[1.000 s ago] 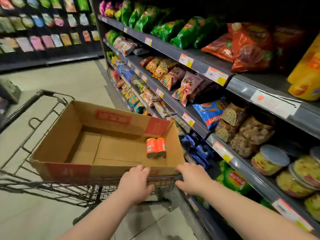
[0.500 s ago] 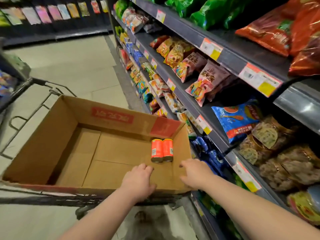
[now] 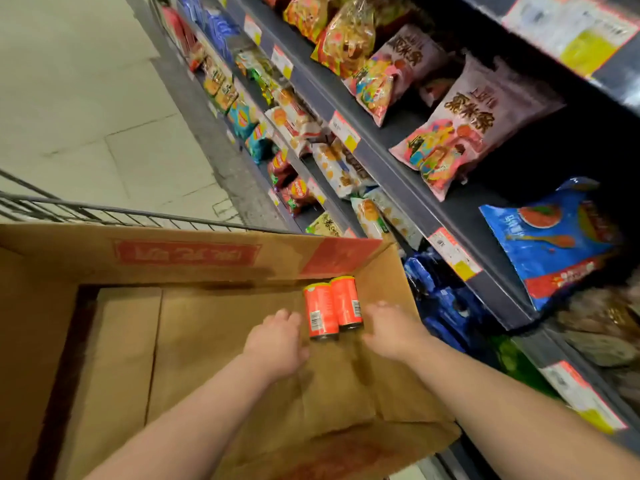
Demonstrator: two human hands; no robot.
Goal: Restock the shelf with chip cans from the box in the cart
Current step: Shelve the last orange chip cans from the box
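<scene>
Flanking cans inside box (image 3: 173, 261): left hand (image 3: 277, 341) and right hand (image 3: 391, 329) both empty, fingers relaxed, loosely spread.
Risk: squeezing pair from outer sides lets smooth round cans slip apart or roll; box side wall crowds right hand.
Chip cans (image 3: 322, 313) sit between both sets of fingertips, touching each other, in far right box corner.
Finger-to-can contact: blurred, cannot tell.
Shelf (image 3: 398, 181) beyond.

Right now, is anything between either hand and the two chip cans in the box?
Nothing visible. The left hand and right hand are inside the box, one on each side of the two chip cans, with only bare cardboard between.
</scene>
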